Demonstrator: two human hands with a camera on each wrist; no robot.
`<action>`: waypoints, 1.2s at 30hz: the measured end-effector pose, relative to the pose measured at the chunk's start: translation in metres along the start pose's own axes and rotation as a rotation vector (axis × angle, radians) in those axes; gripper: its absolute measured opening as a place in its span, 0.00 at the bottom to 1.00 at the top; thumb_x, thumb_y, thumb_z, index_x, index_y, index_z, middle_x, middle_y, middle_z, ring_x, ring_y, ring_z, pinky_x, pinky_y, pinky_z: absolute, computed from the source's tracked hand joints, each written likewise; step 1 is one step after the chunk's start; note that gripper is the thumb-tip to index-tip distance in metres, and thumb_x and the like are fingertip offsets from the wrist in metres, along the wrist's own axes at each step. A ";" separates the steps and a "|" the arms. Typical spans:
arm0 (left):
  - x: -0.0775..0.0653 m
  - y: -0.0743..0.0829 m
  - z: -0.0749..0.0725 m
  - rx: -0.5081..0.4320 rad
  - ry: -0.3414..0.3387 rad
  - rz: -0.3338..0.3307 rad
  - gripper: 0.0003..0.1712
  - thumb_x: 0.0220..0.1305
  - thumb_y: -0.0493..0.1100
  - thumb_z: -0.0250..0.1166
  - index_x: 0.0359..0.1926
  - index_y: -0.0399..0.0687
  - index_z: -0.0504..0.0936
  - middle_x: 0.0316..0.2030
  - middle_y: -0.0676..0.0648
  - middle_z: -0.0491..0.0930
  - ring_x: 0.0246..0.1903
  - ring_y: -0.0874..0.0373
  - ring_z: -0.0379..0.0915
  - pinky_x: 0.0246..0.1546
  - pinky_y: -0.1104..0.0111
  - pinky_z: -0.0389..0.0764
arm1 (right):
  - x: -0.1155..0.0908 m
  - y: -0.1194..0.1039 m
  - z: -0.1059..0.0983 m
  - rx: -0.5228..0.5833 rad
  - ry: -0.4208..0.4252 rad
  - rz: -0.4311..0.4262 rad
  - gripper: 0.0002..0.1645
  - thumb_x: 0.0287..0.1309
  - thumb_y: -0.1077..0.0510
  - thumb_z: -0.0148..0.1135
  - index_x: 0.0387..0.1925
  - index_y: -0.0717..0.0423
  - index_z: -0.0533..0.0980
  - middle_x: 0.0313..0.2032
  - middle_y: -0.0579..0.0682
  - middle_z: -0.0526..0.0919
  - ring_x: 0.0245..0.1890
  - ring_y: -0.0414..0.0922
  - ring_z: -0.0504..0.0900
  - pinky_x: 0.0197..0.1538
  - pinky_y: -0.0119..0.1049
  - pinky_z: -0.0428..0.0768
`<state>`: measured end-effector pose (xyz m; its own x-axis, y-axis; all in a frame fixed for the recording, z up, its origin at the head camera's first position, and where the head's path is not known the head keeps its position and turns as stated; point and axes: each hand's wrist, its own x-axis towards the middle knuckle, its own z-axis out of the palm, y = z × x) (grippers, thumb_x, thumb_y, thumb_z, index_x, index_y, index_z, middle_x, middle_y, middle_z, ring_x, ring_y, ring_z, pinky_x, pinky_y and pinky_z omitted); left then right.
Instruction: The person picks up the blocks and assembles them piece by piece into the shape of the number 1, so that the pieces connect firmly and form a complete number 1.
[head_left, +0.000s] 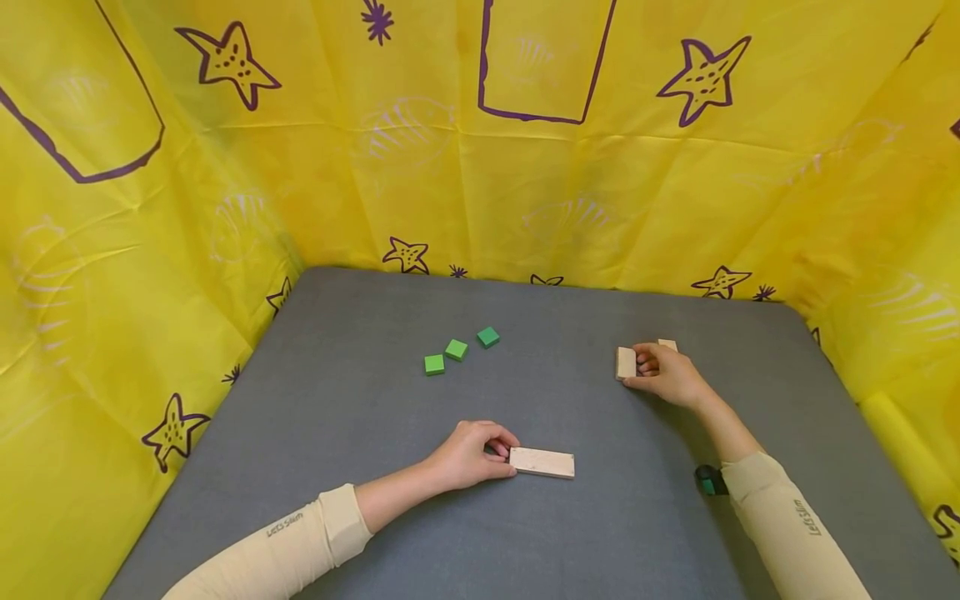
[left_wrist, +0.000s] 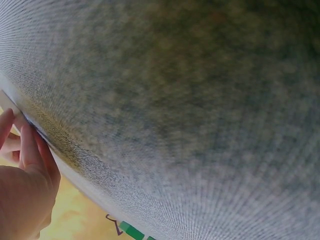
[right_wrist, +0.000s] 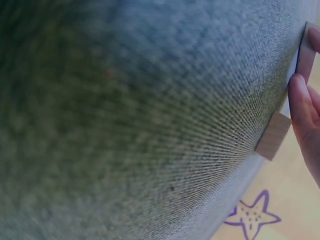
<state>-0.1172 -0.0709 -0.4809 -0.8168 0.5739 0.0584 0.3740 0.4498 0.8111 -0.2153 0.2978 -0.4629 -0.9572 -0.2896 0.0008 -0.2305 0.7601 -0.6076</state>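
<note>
My left hand (head_left: 474,456) pinches the left end of a flat, pale wooden block (head_left: 543,462), which lies lengthwise across the front middle of the table. Farther back on the right, my right hand (head_left: 670,377) holds a smaller-looking pale wooden block (head_left: 626,364) between thumb and fingers. Another wooden block (head_left: 667,343) shows just behind that hand, partly hidden by it. The right wrist view shows this block (right_wrist: 273,136) on the table, apart from the fingertips. Only part of the left hand's block (left_wrist: 16,113) appears at the edge of the left wrist view.
Three green square blocks (head_left: 456,350) lie in a slanting row at the back, left of centre. Yellow cloth (head_left: 465,192) with starfish drawings walls in the grey table (head_left: 360,333) at the back and sides. A black device (head_left: 708,481) sits at my right wrist.
</note>
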 end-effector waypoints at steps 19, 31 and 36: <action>0.000 0.000 0.001 0.002 0.000 0.007 0.15 0.48 0.34 0.77 0.39 0.41 0.84 0.32 0.50 0.81 0.31 0.66 0.77 0.32 0.78 0.79 | -0.003 -0.013 0.012 -0.038 0.048 0.015 0.37 0.46 0.52 0.78 0.49 0.73 0.73 0.38 0.59 0.79 0.36 0.51 0.76 0.43 0.44 0.77; 0.000 0.001 0.000 -0.004 0.005 0.011 0.15 0.48 0.34 0.77 0.39 0.41 0.85 0.32 0.49 0.82 0.31 0.64 0.78 0.32 0.78 0.79 | -0.007 -0.029 0.023 -0.006 0.054 -0.011 0.37 0.44 0.50 0.79 0.48 0.70 0.74 0.37 0.56 0.79 0.36 0.48 0.77 0.40 0.38 0.78; 0.000 0.002 0.000 0.000 0.005 0.004 0.15 0.48 0.35 0.77 0.39 0.41 0.85 0.32 0.49 0.82 0.31 0.63 0.79 0.32 0.79 0.79 | -0.010 -0.038 0.029 0.013 0.070 -0.032 0.36 0.41 0.50 0.81 0.47 0.68 0.75 0.37 0.55 0.79 0.36 0.48 0.77 0.40 0.38 0.78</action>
<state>-0.1163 -0.0701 -0.4791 -0.8174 0.5725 0.0649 0.3774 0.4470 0.8110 -0.1923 0.2553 -0.4630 -0.9593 -0.2719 0.0757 -0.2593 0.7430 -0.6170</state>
